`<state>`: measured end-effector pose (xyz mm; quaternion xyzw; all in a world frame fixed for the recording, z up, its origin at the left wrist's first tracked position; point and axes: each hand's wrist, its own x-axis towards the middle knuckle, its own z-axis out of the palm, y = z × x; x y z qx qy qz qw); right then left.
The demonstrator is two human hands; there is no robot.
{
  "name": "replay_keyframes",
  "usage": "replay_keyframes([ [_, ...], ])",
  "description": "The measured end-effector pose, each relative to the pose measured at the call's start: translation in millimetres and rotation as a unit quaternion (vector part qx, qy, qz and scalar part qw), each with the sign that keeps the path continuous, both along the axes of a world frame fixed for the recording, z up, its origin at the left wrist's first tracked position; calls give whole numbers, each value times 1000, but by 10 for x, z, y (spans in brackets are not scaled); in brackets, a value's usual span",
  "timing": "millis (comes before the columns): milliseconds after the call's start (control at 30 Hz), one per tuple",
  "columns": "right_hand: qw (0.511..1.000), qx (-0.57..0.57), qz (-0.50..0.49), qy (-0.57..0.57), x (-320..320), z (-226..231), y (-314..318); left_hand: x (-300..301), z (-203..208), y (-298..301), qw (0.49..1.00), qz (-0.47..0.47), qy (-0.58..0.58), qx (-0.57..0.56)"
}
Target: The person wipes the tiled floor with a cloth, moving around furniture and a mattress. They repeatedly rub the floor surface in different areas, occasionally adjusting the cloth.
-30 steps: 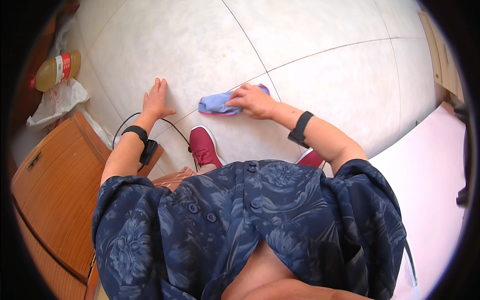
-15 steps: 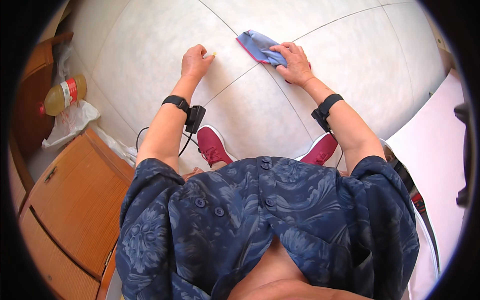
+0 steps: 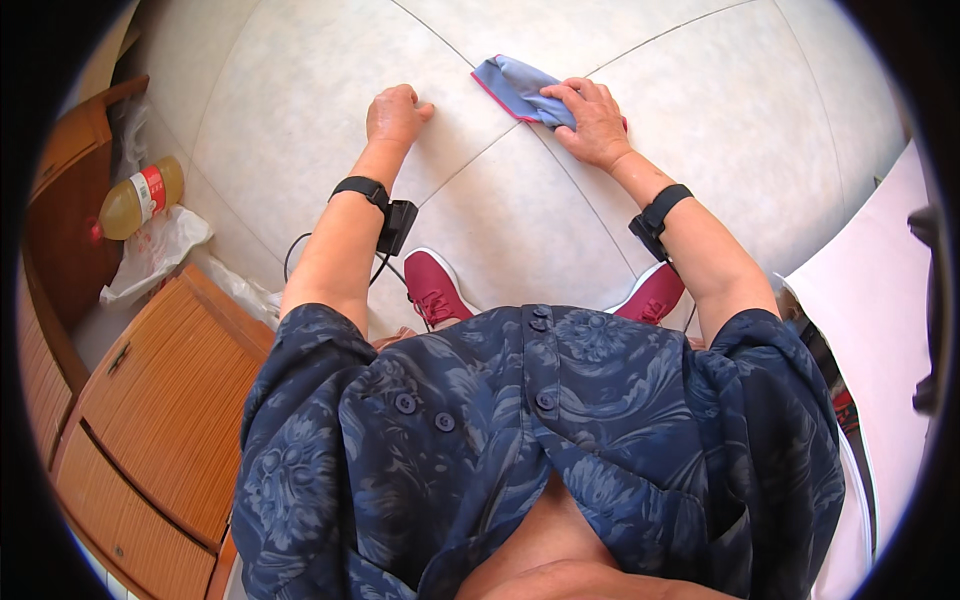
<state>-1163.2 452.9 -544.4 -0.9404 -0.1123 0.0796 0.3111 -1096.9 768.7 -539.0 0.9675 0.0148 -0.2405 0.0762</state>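
Observation:
A blue cloth (image 3: pixel 515 88) with a pink-red edge lies folded and crumpled on the tiled floor (image 3: pixel 310 60). My right hand (image 3: pixel 597 128) rests over its right part, fingers curled round the fabric, hiding some of it. To the left, my left hand (image 3: pixel 396 115) is held closed above the tiles, thumb pointing right and fingers curled in. Whatever lies inside that fist does not show from here. Both forearms wear a black strap with a small black box and a cable.
On the left, a bottle (image 3: pixel 143 198) of yellowish liquid lies by white plastic bags (image 3: pixel 160 250). Wooden cabinet doors (image 3: pixel 165 385) stand at the left, one swung out. A pale pink surface (image 3: pixel 865 290) borders the right side. My red shoes (image 3: pixel 437 287) are between my arms.
A small yellow bit at my left fingertips is no longer visible, and that hand has curled inward. My right hand stays on the cloth. The view has shifted slightly.

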Motion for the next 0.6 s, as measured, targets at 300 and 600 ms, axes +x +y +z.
replay_keyframes([
  [300, 1000, 2, -2, -7, 8, 9, 5, -48, 12, -71, 999, -1, -15, 40],
  [600, 1000, 0, -13, -21, -14, 38, 39, -53, 28, 170, 999, 28, -19, 25],
])
